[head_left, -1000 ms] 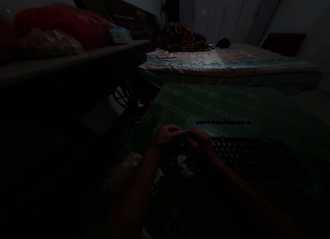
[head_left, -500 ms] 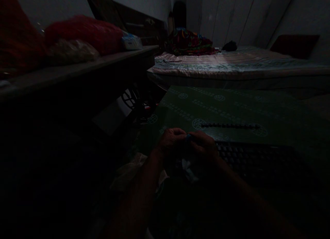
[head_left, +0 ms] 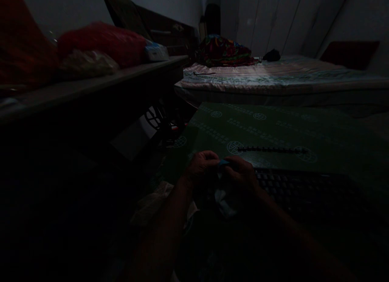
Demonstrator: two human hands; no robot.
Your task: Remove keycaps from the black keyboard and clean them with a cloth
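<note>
My left hand (head_left: 200,165) and right hand (head_left: 244,174) pinch a blue scrap (head_left: 223,162) over the bench (head_left: 270,132) beside the keyboard (head_left: 304,189), apparently working it, and the next move likely calls for a steady grip.

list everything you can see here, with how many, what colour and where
table: one, green with pale print, centre
keyboard: one, black, table's right
knobbly strip: one, dark, beyond keyboard
crumpled material: one, pale, left of keyboard
cloth: one, pale, lower left
shelf: one, dark, left
reddish bundles: two, red and orange-red, on shelf
clear bag: one, pale, on shelf
packet: one, white-blue, shelf's far end
spoked wheel: one, dark, below shelf
bed: one, pale striped, background
blanket: one, multicoloured, on bed
dark bundle: one, black, right of blanket
panel: one, dark red, far right
small piece: one, blue, between hands
left hand: one, dim, pinching small piece
right hand: one, dim, pinching small piece
</note>
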